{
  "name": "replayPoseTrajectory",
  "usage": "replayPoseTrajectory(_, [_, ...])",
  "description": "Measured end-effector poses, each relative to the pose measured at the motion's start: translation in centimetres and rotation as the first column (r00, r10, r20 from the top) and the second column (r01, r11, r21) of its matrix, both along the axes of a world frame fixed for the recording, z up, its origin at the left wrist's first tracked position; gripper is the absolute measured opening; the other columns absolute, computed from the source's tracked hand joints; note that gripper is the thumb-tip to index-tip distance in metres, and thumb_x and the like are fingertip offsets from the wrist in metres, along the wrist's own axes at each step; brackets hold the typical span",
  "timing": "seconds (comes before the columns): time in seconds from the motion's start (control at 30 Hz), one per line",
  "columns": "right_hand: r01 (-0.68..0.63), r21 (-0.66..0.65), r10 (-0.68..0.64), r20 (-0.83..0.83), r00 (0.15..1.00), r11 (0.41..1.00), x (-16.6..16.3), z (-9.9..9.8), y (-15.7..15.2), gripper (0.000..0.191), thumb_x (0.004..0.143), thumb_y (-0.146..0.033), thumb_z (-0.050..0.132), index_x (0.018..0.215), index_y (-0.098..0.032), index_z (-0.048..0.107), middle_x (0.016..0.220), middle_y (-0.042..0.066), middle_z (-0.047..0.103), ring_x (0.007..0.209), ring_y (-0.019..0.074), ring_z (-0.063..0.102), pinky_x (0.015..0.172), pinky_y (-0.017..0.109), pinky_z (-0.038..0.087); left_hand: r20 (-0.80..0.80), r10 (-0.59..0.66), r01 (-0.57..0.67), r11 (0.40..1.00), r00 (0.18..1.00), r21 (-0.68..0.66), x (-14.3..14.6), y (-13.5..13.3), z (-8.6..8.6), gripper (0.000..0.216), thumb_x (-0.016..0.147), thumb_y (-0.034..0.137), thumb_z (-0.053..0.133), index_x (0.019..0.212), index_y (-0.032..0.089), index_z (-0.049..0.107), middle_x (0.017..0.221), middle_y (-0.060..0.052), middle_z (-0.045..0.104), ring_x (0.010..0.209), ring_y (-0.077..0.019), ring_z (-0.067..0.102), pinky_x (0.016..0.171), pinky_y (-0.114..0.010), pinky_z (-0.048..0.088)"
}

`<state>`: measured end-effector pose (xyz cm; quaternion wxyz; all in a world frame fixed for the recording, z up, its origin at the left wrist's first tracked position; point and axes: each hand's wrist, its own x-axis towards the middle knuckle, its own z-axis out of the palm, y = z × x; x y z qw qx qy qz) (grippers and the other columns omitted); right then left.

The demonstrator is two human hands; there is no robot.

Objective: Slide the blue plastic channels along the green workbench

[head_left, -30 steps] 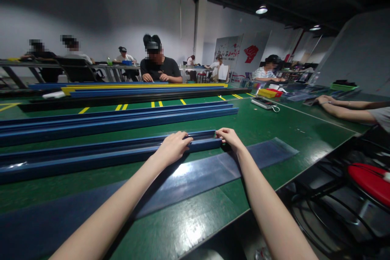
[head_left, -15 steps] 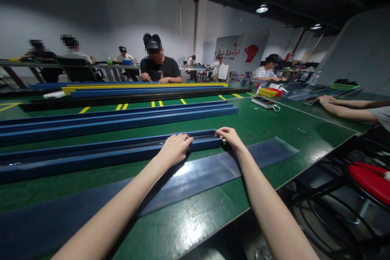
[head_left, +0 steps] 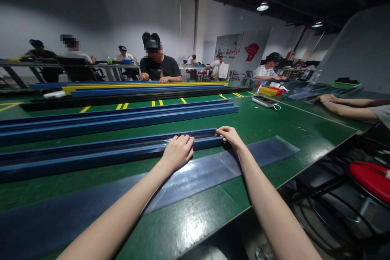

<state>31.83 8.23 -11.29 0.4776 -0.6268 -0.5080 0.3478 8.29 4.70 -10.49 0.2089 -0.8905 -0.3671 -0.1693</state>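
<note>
A long blue channel strip [head_left: 115, 156] with raised side walls lies across the table in front of me. My left hand [head_left: 179, 150] is closed over its near wall close to the right end, fingers curled into the trough. At that end, my right hand [head_left: 229, 136] pinches with thumb and forefinger. A small clear glint shows at those fingertips, but what they hold is too small to make out. Glossy reflections run along the inside of the trough. Nearer to me, under my forearms, a wide clear plastic strip [head_left: 201, 172] lies flat on the green tabletop [head_left: 195, 215].
Beyond lie another blue channel pair [head_left: 122, 124], a black strip [head_left: 122, 99] and a yellow strip [head_left: 146, 86]. A phone-like device [head_left: 264, 102] and a yellow box [head_left: 269, 91] stand at back right. Co-worker's arms [head_left: 344, 105] rest at the right, near a red stool [head_left: 370, 176].
My left hand has shifted slightly to the right along the channel. The reflections in the trough look different. My right hand stays at the channel's end.
</note>
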Motion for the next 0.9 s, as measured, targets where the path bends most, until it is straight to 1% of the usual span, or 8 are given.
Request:
replayPoseTrajectory(0.1, [-0.001,0.000,0.001,0.013,1.000,1.000,0.0,-0.1,0.0,0.011,0.062,-0.025,0.056,0.062,-0.015,0.059,0.057,0.000,0.059,0.048,0.0071,0.047,0.042,0.017,0.036,0.018,-0.003,0.003,1.000,1.000,0.017,0.0,0.0,-0.3,0.024,0.083,0.022,0.038,0.100,0.014,0.053,0.091,-0.010,0.058,0.083,-0.0206,0.052,0.071,-0.032,0.037])
replayPoseTrajectory(0.27, [0.003,0.000,-0.003,0.030,1.000,1.000,0.1,-0.2,0.0,0.011,0.062,-0.026,0.056,0.061,-0.015,0.059,0.057,0.000,0.060,0.048,0.0073,0.048,0.043,0.017,0.036,0.018,-0.011,0.011,1.000,1.000,0.018,0.0,-0.1,-0.2,0.025,0.084,0.021,0.036,0.101,0.012,0.053,0.090,-0.010,0.059,0.083,-0.0210,0.053,0.071,-0.033,0.037])
replayPoseTrajectory(0.47, [-0.007,0.001,0.007,0.050,0.999,1.000,0.2,-0.4,0.2,0.011,0.062,-0.026,0.057,0.060,-0.015,0.058,0.056,0.000,0.059,0.048,0.0073,0.048,0.043,0.017,0.037,-0.009,0.040,-0.039,0.998,0.999,0.055,0.5,-0.5,-0.2,0.022,0.083,0.017,0.035,0.090,0.012,0.056,0.086,-0.010,0.059,0.081,-0.0214,0.053,0.069,-0.033,0.036])
replayPoseTrajectory(0.67, [-0.023,0.009,0.023,0.063,0.998,1.000,0.4,-0.8,0.6,0.014,0.062,-0.029,0.057,0.060,-0.015,0.057,0.056,-0.001,0.057,0.047,0.0067,0.047,0.042,0.016,0.036,0.006,0.111,-0.111,0.991,0.994,0.079,0.5,-0.9,0.0,0.027,0.084,0.023,0.038,0.103,0.014,0.055,0.092,-0.012,0.058,0.086,-0.0248,0.051,0.067,-0.034,0.036])
replayPoseTrajectory(0.77, [-0.022,0.012,0.021,0.073,0.997,1.000,0.5,-0.9,0.6,0.014,0.062,-0.029,0.057,0.061,-0.015,0.057,0.055,-0.001,0.057,0.047,0.0066,0.047,0.042,0.016,0.036,0.010,0.133,-0.133,0.988,0.991,0.075,0.5,-1.0,0.1,0.026,0.084,0.024,0.038,0.101,0.014,0.055,0.092,-0.012,0.058,0.086,-0.0252,0.051,0.067,-0.035,0.036])
replayPoseTrajectory(0.9, [-0.015,0.010,0.014,0.087,0.996,1.000,0.5,-0.9,0.6,0.014,0.062,-0.029,0.057,0.061,-0.016,0.058,0.056,-0.001,0.058,0.047,0.0068,0.048,0.043,0.017,0.037,0.035,0.124,-0.125,0.991,0.992,0.040,0.5,-1.0,0.0,0.026,0.084,0.024,0.038,0.099,0.013,0.056,0.090,-0.012,0.058,0.083,-0.0242,0.052,0.068,-0.034,0.035])
